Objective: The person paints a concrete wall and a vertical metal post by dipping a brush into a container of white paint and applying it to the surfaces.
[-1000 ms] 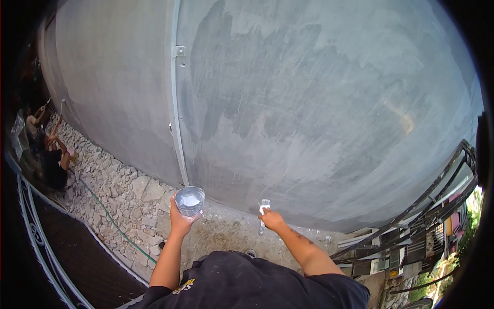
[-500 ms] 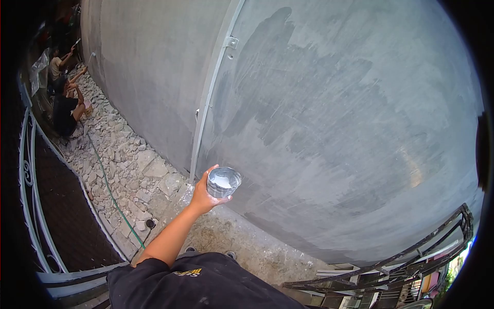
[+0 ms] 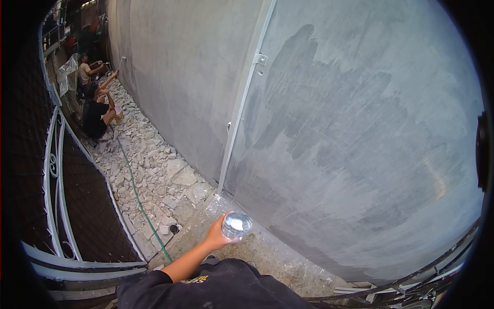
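My left hand (image 3: 218, 236) is wrapped round a round cup (image 3: 237, 225) with whitish material inside, held out in front of my dark shirt. The cup is above the concrete strip at the foot of a grey wall (image 3: 339, 134). Darker, damp-looking patches mark the wall, and a pale vertical pipe (image 3: 245, 98) runs down it. My right hand is out of view.
Two people (image 3: 94, 116) (image 3: 86, 70) crouch by the wall at the far left, arms raised. Rubble (image 3: 154, 165) with a green hose (image 3: 135, 188) covers the ground. A metal gate (image 3: 60, 180) stands left; dark metal bars (image 3: 411, 280) lie lower right.
The view has shifted, so wall and people appear farther right and lower. My left hand with the cup sits lower in view, nearer my body.
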`<state>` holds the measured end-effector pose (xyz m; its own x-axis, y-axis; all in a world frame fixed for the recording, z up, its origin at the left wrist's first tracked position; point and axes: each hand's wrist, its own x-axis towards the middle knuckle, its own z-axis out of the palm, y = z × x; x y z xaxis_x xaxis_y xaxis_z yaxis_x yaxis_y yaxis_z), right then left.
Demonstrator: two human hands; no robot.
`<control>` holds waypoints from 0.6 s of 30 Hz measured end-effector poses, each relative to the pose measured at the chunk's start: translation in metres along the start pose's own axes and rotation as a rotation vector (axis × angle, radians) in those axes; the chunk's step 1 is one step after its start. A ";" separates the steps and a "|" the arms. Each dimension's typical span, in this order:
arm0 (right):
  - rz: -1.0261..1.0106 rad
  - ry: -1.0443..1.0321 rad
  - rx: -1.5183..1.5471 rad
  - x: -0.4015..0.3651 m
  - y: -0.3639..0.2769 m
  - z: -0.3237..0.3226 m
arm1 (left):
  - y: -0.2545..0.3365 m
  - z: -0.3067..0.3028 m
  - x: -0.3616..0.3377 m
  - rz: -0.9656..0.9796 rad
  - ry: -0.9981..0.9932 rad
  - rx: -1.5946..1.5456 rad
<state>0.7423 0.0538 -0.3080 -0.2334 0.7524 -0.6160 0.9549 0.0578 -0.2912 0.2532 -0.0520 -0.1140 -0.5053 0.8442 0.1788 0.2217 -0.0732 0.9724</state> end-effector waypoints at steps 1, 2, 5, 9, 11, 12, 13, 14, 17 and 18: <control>0.005 0.003 0.027 0.004 -0.006 0.007 | 0.000 -0.008 -0.017 -0.067 -0.022 0.012; 0.014 0.002 0.053 0.004 -0.010 0.016 | -0.001 -0.015 -0.034 -0.138 -0.044 0.023; -0.194 0.045 0.316 0.041 -0.048 0.024 | -0.010 -0.038 -0.075 -0.173 0.005 0.141; -0.451 0.064 0.231 0.032 -0.179 -0.030 | -0.007 -0.059 -0.105 -0.258 0.141 0.127; -0.555 0.034 0.210 0.031 -0.233 -0.047 | -0.002 -0.069 -0.112 -0.288 0.192 0.090; -0.628 -0.008 0.172 0.029 -0.255 -0.053 | -0.005 -0.074 -0.117 -0.301 0.215 0.105; -0.698 -0.051 0.136 0.029 -0.272 -0.051 | -0.011 -0.079 -0.121 -0.287 0.238 0.118; -0.715 -0.072 0.137 0.033 -0.288 -0.047 | -0.017 -0.084 -0.125 -0.269 0.260 0.131; -1.023 -0.066 -0.005 0.037 -0.329 -0.042 | -0.010 -0.099 -0.128 -0.295 0.301 0.201; -1.033 -0.085 -0.003 0.030 -0.345 -0.046 | -0.012 -0.103 -0.131 -0.287 0.319 0.247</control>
<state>0.4146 0.0866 -0.1922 -0.9511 0.2863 -0.1161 0.2819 0.6506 -0.7052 0.2307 -0.2169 -0.1339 -0.7966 0.6043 -0.0162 0.2078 0.2990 0.9314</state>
